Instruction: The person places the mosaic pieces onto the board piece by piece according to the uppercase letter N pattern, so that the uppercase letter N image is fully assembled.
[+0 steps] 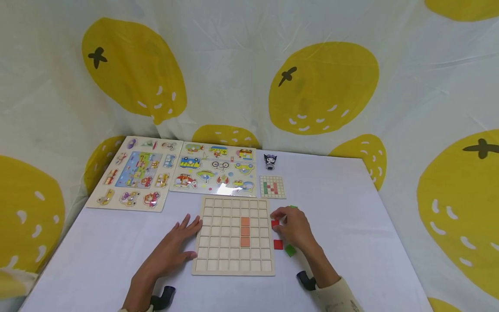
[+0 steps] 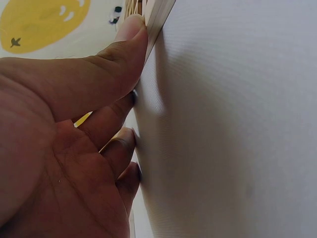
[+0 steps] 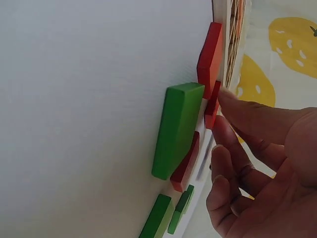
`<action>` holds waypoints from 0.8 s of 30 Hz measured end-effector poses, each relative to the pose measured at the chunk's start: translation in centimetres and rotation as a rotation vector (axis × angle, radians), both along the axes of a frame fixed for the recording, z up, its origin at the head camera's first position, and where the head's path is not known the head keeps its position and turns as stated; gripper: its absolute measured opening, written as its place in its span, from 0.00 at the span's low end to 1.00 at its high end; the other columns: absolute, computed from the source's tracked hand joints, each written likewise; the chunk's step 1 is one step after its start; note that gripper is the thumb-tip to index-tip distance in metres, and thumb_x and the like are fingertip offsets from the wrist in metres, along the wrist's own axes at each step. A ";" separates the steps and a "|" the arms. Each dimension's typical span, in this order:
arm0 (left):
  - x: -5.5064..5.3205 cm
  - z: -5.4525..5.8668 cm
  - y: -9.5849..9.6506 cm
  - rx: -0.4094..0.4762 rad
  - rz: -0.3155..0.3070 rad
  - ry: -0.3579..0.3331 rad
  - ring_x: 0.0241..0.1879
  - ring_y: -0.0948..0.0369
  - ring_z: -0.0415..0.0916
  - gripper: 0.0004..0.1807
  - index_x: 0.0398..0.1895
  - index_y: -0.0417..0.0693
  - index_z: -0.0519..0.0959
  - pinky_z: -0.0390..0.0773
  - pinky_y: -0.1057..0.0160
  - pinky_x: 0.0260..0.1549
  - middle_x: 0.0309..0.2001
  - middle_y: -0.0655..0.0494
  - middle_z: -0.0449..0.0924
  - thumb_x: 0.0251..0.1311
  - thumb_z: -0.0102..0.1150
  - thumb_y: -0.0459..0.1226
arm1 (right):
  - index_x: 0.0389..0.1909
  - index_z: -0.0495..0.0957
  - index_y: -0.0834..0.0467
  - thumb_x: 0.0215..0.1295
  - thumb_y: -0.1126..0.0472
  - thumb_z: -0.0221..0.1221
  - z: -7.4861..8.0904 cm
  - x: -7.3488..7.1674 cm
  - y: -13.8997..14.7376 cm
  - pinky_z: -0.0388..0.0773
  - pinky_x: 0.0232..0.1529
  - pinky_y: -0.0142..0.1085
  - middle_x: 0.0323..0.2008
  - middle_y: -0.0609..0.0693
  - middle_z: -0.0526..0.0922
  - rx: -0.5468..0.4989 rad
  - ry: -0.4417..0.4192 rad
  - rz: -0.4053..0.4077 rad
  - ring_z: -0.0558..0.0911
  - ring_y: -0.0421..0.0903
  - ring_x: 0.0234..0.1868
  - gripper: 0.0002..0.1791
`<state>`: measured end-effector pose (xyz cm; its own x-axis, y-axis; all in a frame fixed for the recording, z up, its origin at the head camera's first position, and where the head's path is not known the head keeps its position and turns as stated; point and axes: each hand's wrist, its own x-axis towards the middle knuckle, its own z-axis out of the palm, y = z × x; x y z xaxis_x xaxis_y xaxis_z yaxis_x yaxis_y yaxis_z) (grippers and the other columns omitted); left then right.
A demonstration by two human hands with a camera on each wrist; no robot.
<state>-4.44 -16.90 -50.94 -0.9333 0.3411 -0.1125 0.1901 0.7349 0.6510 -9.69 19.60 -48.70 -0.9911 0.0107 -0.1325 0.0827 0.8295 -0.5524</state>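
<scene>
A wooden grid board (image 1: 221, 274) lies flat on the table, with three orange squares (image 1: 245, 231) filling part of one column. My left hand (image 1: 174, 245) is spread at its left side, thumb and fingertips touching the edge; the left wrist view shows the thumb (image 2: 124, 54) against the board's side. Just off the board's right edge, my right hand (image 1: 296, 227) pinches a red square tile (image 3: 212, 106) between thumb and fingers. Another red tile (image 1: 278, 245) and a green tile (image 1: 290, 250) lie nearby. More red and green tiles (image 3: 156, 218) lie beneath the right hand.
A small pattern card (image 1: 273, 195) with a coloured grid lies beyond the board. Behind it stands a small figurine (image 1: 270, 161). Two picture puzzle boards (image 1: 177, 173) lie at the back left. Black curved pieces (image 1: 167, 296) show by both wrists. A fruit-print curtain (image 1: 234, 65) hangs behind the table.
</scene>
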 end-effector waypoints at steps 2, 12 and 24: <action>0.0 0.1 0.1 0.000 0.001 -0.001 0.86 0.44 0.46 0.53 0.81 0.50 0.66 0.48 0.36 0.84 0.83 0.53 0.59 0.49 0.82 0.35 | 0.44 0.90 0.52 0.56 0.66 0.78 -0.1 -0.1 0.0 0.77 0.41 0.37 0.39 0.47 0.85 0.006 0.004 0.001 0.78 0.46 0.42 0.15; 0.0 0.4 0.0 -0.008 -0.001 -0.003 0.86 0.44 0.45 0.53 0.82 0.50 0.66 0.48 0.36 0.84 0.83 0.54 0.59 0.50 0.81 0.35 | 0.37 0.89 0.52 0.57 0.64 0.78 0.0 -0.1 0.1 0.76 0.37 0.36 0.34 0.47 0.83 0.030 -0.015 -0.004 0.78 0.46 0.41 0.09; -0.1 0.3 0.1 -0.015 0.000 -0.022 0.87 0.45 0.45 0.53 0.82 0.50 0.65 0.47 0.36 0.84 0.84 0.54 0.58 0.50 0.81 0.34 | 0.32 0.83 0.51 0.57 0.62 0.78 0.4 0.3 0.5 0.74 0.27 0.34 0.28 0.46 0.81 -0.023 -0.033 -0.064 0.77 0.45 0.36 0.11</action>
